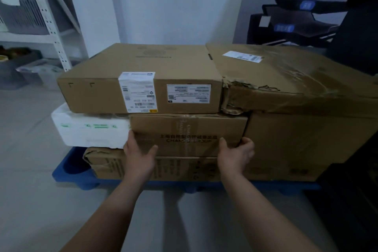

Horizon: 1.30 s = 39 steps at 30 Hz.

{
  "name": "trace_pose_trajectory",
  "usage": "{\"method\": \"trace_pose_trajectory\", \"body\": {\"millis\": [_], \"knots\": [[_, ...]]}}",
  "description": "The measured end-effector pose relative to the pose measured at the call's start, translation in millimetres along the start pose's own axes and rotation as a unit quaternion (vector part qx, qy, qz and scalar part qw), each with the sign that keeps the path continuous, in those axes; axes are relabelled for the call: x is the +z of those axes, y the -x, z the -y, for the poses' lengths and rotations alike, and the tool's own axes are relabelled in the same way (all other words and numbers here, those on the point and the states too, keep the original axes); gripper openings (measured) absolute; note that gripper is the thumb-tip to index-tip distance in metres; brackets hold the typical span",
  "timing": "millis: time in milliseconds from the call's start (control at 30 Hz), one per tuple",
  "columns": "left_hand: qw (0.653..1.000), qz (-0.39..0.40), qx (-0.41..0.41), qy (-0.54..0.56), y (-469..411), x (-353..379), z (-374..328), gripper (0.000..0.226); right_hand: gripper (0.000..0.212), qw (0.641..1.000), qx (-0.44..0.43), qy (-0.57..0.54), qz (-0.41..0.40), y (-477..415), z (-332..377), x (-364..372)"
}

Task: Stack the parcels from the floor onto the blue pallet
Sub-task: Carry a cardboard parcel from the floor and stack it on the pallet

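A blue pallet [69, 172] lies on the floor, loaded with parcels. In the middle layer sits a taped brown carton [186, 129] with printed text. My left hand [139, 155] presses flat against its left front edge. My right hand [235, 153] wraps around its right front corner. Above it rests a wide flat carton [143, 67] with white labels. A white foam box [90, 131] sits to the left of the taped carton. A crushed brown carton [106, 163] lies underneath. A big torn box [296, 92] wrapped in tape fills the right side.
A grey metal shelf rack [47, 20] with bins stands at the back left. Dark equipment [319, 16] with blue tags rises at the back right, and a dark object [351, 200] crowds the near right. Pale floor [30, 190] stretches to the left and in front of the pallet.
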<state>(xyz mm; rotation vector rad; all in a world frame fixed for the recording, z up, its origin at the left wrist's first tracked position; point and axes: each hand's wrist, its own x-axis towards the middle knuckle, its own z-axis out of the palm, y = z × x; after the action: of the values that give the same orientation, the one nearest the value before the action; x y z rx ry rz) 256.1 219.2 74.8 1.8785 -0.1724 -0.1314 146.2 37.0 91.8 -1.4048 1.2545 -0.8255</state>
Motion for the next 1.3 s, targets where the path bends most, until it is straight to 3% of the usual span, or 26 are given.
{"method": "trace_pose_trajectory", "body": {"millis": [300, 367, 467, 567, 800, 967, 1067, 1300], "knots": [[0.991, 0.123, 0.033, 0.039, -9.0, -36.3, 12.9, 0.077, 0.095, 0.999, -0.003, 0.0, -0.046, 30.7, 1.7, 31.4], [0.996, 0.083, 0.037, 0.028, -15.5, -54.6, 11.5, 0.067, 0.103, 0.999, -0.013, -0.003, -0.038, 47.6, 4.1, 43.3], [0.998, -0.061, 0.007, 0.027, -31.3, -94.4, 10.5, 0.066, 0.11, 0.998, -0.057, 0.012, -0.024, 72.5, 2.1, 63.6], [0.991, -0.097, -0.04, 0.085, -56.0, -138.8, 18.8, 0.077, 0.11, 0.996, -0.085, 0.024, -0.013, 93.3, 0.6, 81.6], [0.975, -0.011, -0.083, 0.204, -102.7, -179.4, 36.2, 0.072, 0.108, 0.992, -0.117, 0.036, -0.015, 117.2, -2.2, 112.3], [0.932, 0.039, -0.18, 0.312, -119.6, -190.2, 47.6, 0.055, 0.106, 0.991, -0.118, 0.058, -0.023, 126.2, 1.6, 122.8], [0.93, 0.062, -0.17, 0.321, -124.7, -185.6, 40.8, 0.045, 0.106, 0.989, -0.132, 0.067, -0.032, 125.1, 8.1, 126.6], [0.92, 0.032, -0.179, 0.347, -134.5, -177.4, 43.0, 0.035, 0.106, 0.987, -0.131, 0.086, -0.026, 130.3, 11.6, 136.6]]}}
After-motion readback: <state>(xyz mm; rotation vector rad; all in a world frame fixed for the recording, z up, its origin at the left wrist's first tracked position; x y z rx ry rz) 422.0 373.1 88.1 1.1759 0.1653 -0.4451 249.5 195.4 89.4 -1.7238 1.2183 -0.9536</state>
